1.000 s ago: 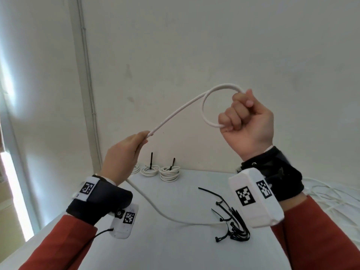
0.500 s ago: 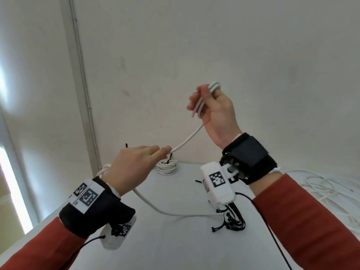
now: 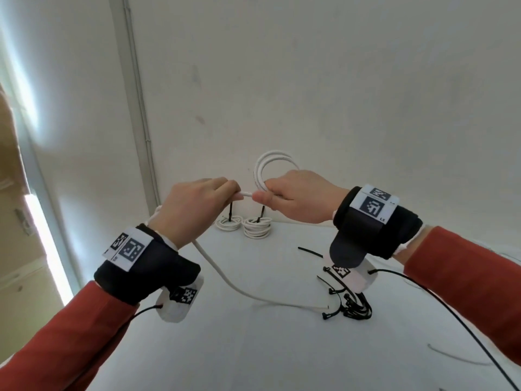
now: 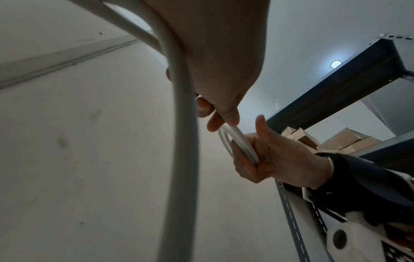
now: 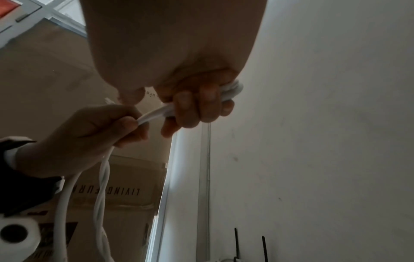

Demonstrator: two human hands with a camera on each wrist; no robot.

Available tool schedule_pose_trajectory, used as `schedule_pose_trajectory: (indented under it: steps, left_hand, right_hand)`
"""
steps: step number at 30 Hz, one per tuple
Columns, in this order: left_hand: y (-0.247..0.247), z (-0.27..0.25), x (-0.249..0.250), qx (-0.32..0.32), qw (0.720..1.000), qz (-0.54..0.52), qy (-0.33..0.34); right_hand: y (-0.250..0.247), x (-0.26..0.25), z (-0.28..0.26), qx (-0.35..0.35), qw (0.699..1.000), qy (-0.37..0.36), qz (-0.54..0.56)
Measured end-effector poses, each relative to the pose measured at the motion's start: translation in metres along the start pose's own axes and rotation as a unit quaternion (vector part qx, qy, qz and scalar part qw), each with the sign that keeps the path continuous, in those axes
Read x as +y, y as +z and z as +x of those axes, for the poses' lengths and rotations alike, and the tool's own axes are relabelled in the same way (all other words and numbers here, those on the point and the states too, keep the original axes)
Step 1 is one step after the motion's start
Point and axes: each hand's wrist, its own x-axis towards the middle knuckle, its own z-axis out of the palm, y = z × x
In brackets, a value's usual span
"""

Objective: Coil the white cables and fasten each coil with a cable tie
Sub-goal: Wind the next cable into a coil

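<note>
Both hands are raised above the white table (image 3: 253, 348). My right hand (image 3: 293, 197) grips a small coil of white cable (image 3: 260, 167) that loops up above its knuckles. Just left of it, my left hand (image 3: 197, 204) pinches the same cable (image 3: 247, 194), with the fingertips of both hands almost touching. The cable's free length (image 3: 225, 277) hangs from the left hand down to the table and ends near the cable ties. The right wrist view shows the fingers (image 5: 197, 102) curled round the coil (image 5: 233, 88). A heap of black cable ties (image 3: 352, 306) lies on the table.
Two tied white coils (image 3: 256, 227) stand at the table's far edge by the wall, each with a black tie end sticking up. Loose white cable (image 3: 507, 255) lies at the far right. A metal shelf with cardboard boxes (image 4: 349, 140) stands to the right.
The right hand has come down and turned palm-down, and the coil now has more than one loop. The left hand has moved up along the cable until it meets the right hand.
</note>
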Motion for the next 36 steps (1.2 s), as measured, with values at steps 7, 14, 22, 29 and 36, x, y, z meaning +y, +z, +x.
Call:
schedule_pose_trajectory:
  steps: [7, 14, 22, 29, 36]
  left_hand:
    - [0.005, 0.001, -0.018, -0.007, 0.999, -0.046, 0.02]
    - [0.021, -0.002, -0.03, -0.002, 0.993, -0.115, -0.002]
    - [0.03, 0.009, -0.027, 0.009, 0.99, -0.137, -0.044]
    - [0.029, 0.016, -0.018, -0.023, 0.966, -0.228, -0.117]
    - [0.033, 0.011, -0.016, -0.012, 0.945, -0.299, -0.13]
  right_hand:
    - [-0.003, 0.004, 0.0, 0.02, 0.994, -0.022, 0.102]
    - [-0.002, 0.017, -0.005, -0.038, 0.919, -0.005, 0.393]
    - [-0.007, 0.022, -0.012, -0.052, 0.751, 0.006, 0.659]
    - [-0.012, 0.021, -0.022, 0.026, 0.594, 0.02, 0.804]
    - [-0.011, 0.023, -0.025, 0.092, 0.509, 0.02, 0.856]
